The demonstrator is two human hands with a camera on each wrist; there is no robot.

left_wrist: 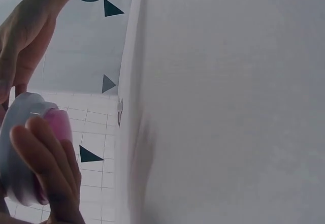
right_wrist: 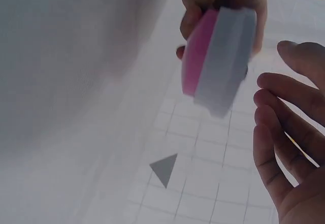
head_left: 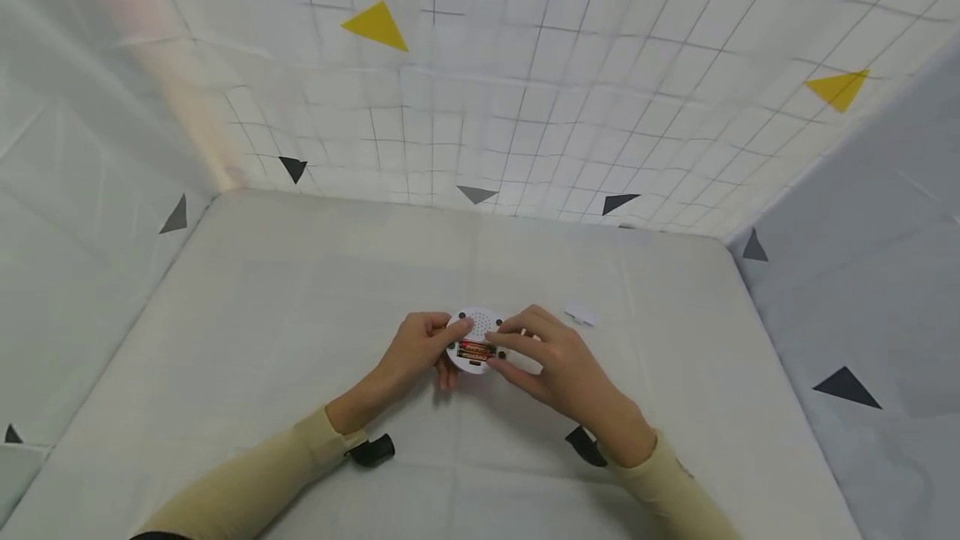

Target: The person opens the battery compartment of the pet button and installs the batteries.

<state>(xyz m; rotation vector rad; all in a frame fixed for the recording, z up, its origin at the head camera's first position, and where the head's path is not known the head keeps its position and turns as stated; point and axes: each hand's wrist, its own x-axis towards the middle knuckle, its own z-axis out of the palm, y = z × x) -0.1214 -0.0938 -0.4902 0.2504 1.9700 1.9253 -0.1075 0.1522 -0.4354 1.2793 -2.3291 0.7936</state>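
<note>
My left hand (head_left: 420,344) grips a round white device (head_left: 480,319) by its left side, the thumb lying on its perforated face. In the right wrist view the device (right_wrist: 223,56) shows a white body with a pink far side. Its battery compartment is uncovered, and red-and-black batteries (head_left: 476,350) lie inside. My right hand (head_left: 551,357) hovers at the device's right side, fingers loosely bent and thumb apart. The right wrist view shows its fingertips (right_wrist: 263,97) near the device with nothing held. In the left wrist view, left-hand fingers (left_wrist: 45,158) support the pink side.
A small white plastic piece (head_left: 581,313), like a battery cover, lies on the white table (head_left: 337,273) beyond the right hand. White cloth walls with grid lines and dark triangles enclose the table. A black wrist camera (head_left: 372,450) sits by the left sleeve.
</note>
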